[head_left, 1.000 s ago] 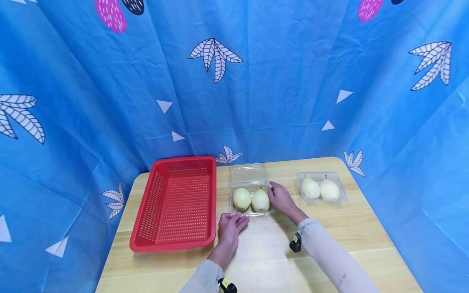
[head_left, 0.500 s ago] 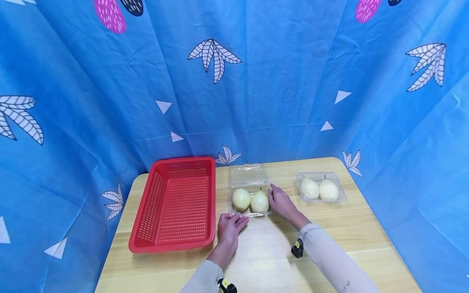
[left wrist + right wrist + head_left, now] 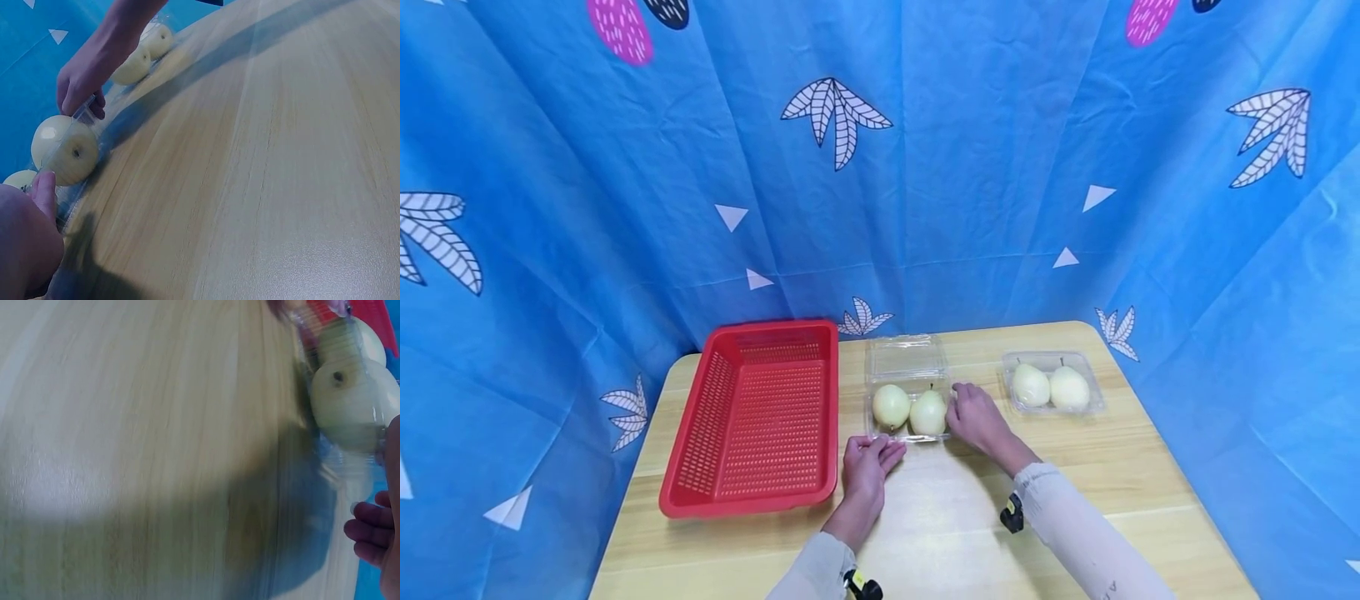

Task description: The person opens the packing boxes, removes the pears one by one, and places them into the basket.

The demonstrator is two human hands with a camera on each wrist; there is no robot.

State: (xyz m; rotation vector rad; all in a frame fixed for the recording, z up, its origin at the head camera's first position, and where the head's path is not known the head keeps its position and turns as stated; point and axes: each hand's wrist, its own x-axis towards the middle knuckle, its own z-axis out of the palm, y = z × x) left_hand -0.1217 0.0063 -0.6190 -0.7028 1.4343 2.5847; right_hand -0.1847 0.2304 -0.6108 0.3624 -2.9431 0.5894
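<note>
A clear plastic clamshell box (image 3: 908,385) lies on the table with its lid (image 3: 907,357) folded back. Inside are two pale yellow-green pears, a left pear (image 3: 891,407) and a right pear (image 3: 928,412). At the front left corner, my left hand (image 3: 865,473) pinches the rim, thumb near the edge and fingers in front. My right hand (image 3: 979,418) grips the box's right side beside the right pear, fingers bent at the rim. From the left wrist, this right hand (image 3: 81,84) shows at the rim, partly hiding its fingertips.
To the left stands a red perforated plastic basket (image 3: 778,425). A second clear box (image 3: 1097,396) with two pears sits at the right, with its lid closed. Blue patterned cloth (image 3: 985,167) hangs behind and beside the wooden table (image 3: 1135,517).
My right hand has slid slightly along the box's right side toward me. The left hand stays at the front left corner. The head view has shifted a little.
</note>
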